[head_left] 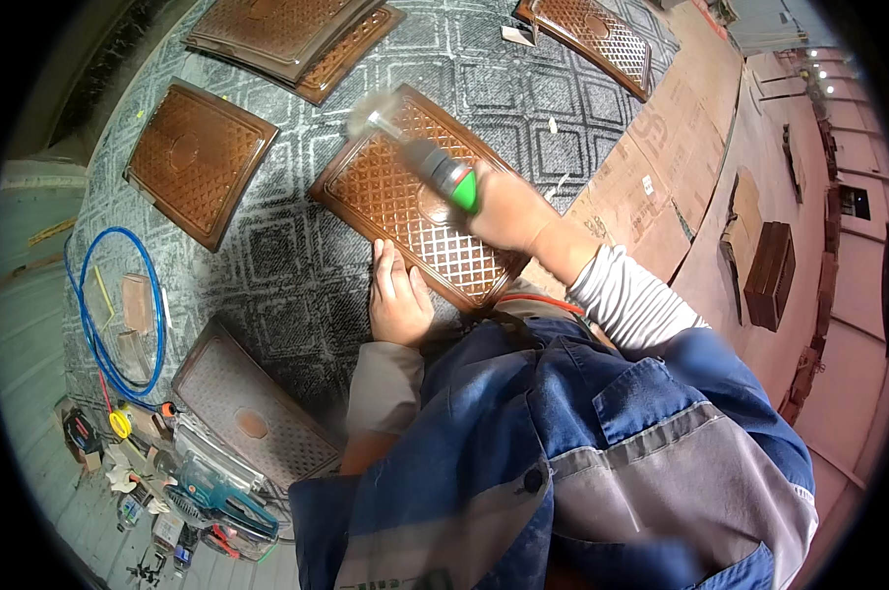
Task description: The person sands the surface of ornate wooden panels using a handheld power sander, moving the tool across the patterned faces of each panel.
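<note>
A brown wooden panel [366,187] with a raised diamond lattice and moulded border lies tilted on the patterned grey cloth in front of me. My right hand [511,208] is wrapped round a green and black handheld power rotary tool [444,175] above the panel. The tool's round head is smeared by motion at the panel's far left corner; whether it touches the wood I cannot tell. At the near left edge of the panel, my left hand [401,300] rests its stretched fingertips on the border, holding nothing.
Similar brown panels lie at the left [201,162], far left [277,39], far right [592,39] and near left [253,408]. A coiled blue hose [159,324] and a teal power tool [223,501] sit at lower left. Cardboard [651,167] covers the right side.
</note>
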The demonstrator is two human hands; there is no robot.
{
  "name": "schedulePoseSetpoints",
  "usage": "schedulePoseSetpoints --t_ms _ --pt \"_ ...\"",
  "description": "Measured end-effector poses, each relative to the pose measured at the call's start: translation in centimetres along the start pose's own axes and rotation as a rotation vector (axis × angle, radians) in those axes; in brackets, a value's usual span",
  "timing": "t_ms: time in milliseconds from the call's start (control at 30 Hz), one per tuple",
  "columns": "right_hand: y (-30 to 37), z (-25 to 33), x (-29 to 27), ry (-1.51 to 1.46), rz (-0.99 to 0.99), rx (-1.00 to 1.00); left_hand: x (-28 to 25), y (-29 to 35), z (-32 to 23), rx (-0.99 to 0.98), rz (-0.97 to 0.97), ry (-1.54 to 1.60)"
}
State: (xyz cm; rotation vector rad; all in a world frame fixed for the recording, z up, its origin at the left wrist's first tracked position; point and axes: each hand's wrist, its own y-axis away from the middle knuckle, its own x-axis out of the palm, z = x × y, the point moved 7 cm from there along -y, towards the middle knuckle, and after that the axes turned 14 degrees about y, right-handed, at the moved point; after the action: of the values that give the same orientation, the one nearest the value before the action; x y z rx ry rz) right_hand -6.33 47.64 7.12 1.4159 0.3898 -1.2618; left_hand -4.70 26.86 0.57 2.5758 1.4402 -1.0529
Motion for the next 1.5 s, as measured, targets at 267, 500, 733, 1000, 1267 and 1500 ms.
schedulePoseSetpoints --t_ms 267,500,733,1000,1267,1500 --pt "1.7 3.5 3.0 0.028 0.052 -0.111 -0.5 0.2 -0.1 0.009 -0.046 -0.010" --pt "1.5 1.4 2.6 0.055 0.063 -0.035 -0.2 0.2 -0.2 0.033 -0.060 0.004" --pt "0.2 -0.8 1.0 0.023 -0.081 0.051 -0.2 0.1 -0.2 0.026 -0.071 -0.031" --pt "1.7 0.3 2.9 0.014 -0.034 -0.073 0.2 -0.2 -0.2 0.004 -0.024 0.016" --pt "1.4 -0.4 2.4 0.025 -0.028 -0.053 0.2 -0.3 -0.4 -0.001 -0.025 0.023" --pt "1.4 -1.0 1.4 -0.029 0.031 0.022 0.1 0.1 -0.1 0.024 -0.036 -0.008"
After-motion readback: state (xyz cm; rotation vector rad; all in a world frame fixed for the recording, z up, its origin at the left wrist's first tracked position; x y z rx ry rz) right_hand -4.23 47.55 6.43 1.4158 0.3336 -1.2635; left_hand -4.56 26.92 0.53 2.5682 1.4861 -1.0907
